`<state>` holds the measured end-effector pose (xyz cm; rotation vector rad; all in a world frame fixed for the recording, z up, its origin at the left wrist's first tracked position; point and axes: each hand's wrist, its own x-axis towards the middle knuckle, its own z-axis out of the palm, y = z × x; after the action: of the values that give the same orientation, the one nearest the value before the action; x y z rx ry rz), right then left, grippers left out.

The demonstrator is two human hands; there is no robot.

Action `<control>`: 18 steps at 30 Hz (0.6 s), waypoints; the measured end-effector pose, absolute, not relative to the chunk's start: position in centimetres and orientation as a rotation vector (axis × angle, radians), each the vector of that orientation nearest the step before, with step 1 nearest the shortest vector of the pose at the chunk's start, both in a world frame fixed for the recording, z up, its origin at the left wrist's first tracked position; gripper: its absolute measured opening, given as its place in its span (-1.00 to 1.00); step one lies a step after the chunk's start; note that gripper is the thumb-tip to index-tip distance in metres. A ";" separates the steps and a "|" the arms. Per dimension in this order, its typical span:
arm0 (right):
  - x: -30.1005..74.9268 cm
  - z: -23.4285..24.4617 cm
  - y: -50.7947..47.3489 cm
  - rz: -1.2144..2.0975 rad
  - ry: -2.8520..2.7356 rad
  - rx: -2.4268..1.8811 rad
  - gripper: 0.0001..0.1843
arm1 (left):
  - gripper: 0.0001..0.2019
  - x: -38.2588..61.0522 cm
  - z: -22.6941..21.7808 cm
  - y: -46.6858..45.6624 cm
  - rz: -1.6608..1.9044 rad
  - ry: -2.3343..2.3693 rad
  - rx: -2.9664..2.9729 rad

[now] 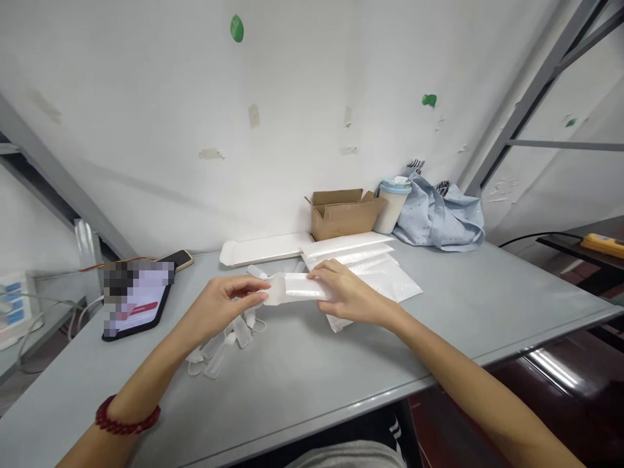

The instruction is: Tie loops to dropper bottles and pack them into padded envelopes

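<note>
Both of my hands hold a small translucent plastic bag [297,287] just above the grey table [302,377]. My left hand [229,302] pinches its left end; my right hand [341,292] grips its right end with fingers curled over it. Under my left hand lies a heap of several small clear plastic pieces [221,344]. Behind my right hand is a stack of white plastic bags [370,263]. A red bead bracelet [124,419] is on my left wrist.
A tablet [139,302] and a phone [178,260] lie at the left. A flat white box [266,249], an open cardboard box [344,213], a cup [392,203] and a blue cloth [439,218] sit by the wall. A yellow device [603,244] rests on a dark side table.
</note>
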<state>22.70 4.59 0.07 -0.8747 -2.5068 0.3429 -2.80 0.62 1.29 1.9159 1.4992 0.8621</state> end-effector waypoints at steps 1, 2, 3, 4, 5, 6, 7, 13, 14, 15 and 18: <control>22.5 0.0 4.4 0.368 -2.518 -0.867 -0.57 | -0.76 -2.4 1.1 0.6 0.878 1.511 1.914; 22.4 0.0 4.2 0.387 -2.526 -0.858 -0.56 | -0.77 -2.0 0.8 0.6 0.889 1.520 1.912; 22.2 -0.1 4.0 0.399 -2.534 -0.847 -0.56 | -0.78 -1.6 0.4 0.6 0.908 1.527 1.917; 22.0 -0.1 3.8 0.405 -2.540 -0.835 -0.55 | -0.81 -1.1 0.0 0.6 0.936 1.536 1.929; 21.9 -0.2 3.6 0.409 -2.545 -0.826 -0.54 | -0.83 -0.6 -0.4 0.6 0.965 1.548 1.945; 21.7 -0.2 3.5 0.413 -2.546 -0.822 -0.53 | -0.84 -0.2 -0.8 0.5 0.991 1.555 1.961; 21.7 -0.3 3.4 0.416 -2.544 -0.822 -0.52 | -0.84 0.1 -1.0 0.4 1.007 1.550 1.978; 21.9 -0.2 3.9 0.397 -2.498 -0.827 -0.53 | -0.77 -0.1 -0.5 0.1 1.007 1.524 1.974; 22.1 -0.2 4.1 0.373 -2.477 -0.827 -0.53 | -0.76 -0.4 -0.3 0.2 1.063 1.597 1.958; 22.3 -0.2 4.4 0.346 -2.447 -0.835 -0.53 | -0.75 -0.8 -0.3 0.3 1.122 1.669 1.956; 23.0 0.1 5.2 0.268 -2.328 -0.908 -0.55 | -0.76 -1.8 -1.0 1.3 1.148 1.748 2.125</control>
<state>23.00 5.17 0.10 -0.9079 -2.3278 0.2683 -1.78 1.34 -1.02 2.1252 1.7480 1.1482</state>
